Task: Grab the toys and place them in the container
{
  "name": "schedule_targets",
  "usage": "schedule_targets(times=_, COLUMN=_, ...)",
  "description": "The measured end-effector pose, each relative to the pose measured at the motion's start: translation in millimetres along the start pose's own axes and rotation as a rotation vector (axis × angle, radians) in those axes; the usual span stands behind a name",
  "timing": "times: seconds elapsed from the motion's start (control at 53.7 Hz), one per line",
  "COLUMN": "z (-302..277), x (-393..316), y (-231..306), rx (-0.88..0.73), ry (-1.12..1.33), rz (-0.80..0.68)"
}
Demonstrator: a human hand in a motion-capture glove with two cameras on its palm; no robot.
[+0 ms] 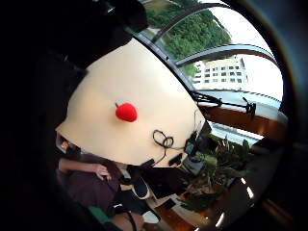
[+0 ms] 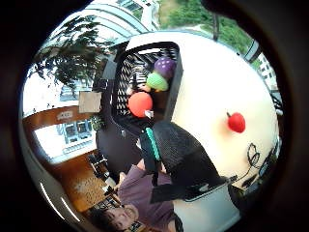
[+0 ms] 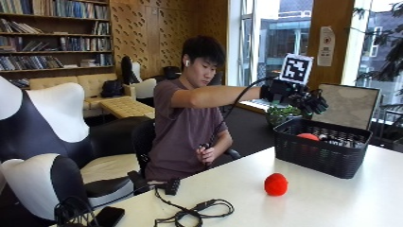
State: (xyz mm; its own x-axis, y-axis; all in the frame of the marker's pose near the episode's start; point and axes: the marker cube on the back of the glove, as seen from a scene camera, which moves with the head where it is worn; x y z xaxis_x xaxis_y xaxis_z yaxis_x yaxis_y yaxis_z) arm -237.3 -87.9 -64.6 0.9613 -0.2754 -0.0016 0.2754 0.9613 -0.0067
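With the right hand [image 3: 306,100] hovering above the basket [image 3: 321,153], fingers spread and holding nothing, the drop-off looks done, so next is reaching back down for the red toy [image 3: 275,184] on the table [image 3: 353,198], well apart from the hand.

Surface [image 3: 353,198], lower right of outside view: smooth, matt, cream finish. Container [image 3: 321,153] at right: black plastic, perforated lattice walls. Red toy [image 3: 275,184] on surface: soft, fuzzy, plush-looking. Orange toy [image 3: 308,136] inside container: smoother, rounder. Right hand [image 3: 306,100], upper right: black cloth glove, matt. Cable [image 3: 195,211] at lower centre: black, slightly glossy.
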Motion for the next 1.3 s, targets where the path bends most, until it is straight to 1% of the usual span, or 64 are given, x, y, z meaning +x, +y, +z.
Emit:
schedule_targets(times=0.075, z=5.1, x=33.8, y=12.8, rx=0.017, ry=0.01, rz=0.004)
schedule_targets(times=0.168, z=13.8, x=64.1, y=22.0, rx=0.026, ry=-0.075, rz=0.107)
schedule_targets(times=0.279, z=42.1, x=85.7, y=27.6, rx=0.02, ry=-0.108, rz=0.136)
schedule_targets(times=0.41, z=95.9, x=87.8, y=17.8, rx=-0.014, ry=-0.119, rz=0.166)
schedule_targets(times=0.484, z=135.7, x=76.1, y=13.1, rx=-0.065, ry=-0.146, rz=0.127)
schedule_targets(times=0.54, z=176.7, x=62.4, y=9.2, rx=-0.123, ry=-0.182, rz=0.091)
schedule_targets(times=0.652, z=247.9, x=47.0, y=0.1, rx=-0.2, ry=-0.235, rz=0.06)
schedule_targets(times=0.689, z=261.5, x=45.5, y=-2.1, rx=-0.189, ry=-0.246, rz=0.052)
schedule_targets(times=0.727, z=270.1, x=45.6, y=-4.3, rx=-0.121, ry=-0.243, rz=0.047)
schedule_targets(times=0.801, z=275.9, x=50.6, y=-7.5, rx=0.082, ry=-0.229, rz=0.05)
schedule_targets(times=0.969, z=280.8, x=53.2, y=-15.3, rx=0.341, ry=-0.175, rz=0.125)
schedule_targets(times=1.062, z=275.0, x=52.6, y=-21.4, rx=0.354, ry=-0.169, rz=0.133)
schedule_targets(times=1.155, z=259.0, x=46.2, y=-23.0, rx=0.272, ry=-0.216, rz=0.081)
schedule_targets(times=1.211, z=239.6, x=43.4, y=-21.1, rx=0.244, ry=-0.249, rz=0.065)
schedule_targets(times=1.304, z=189.6, x=44.2, y=-16.5, rx=0.262, ry=-0.232, rz=0.049)
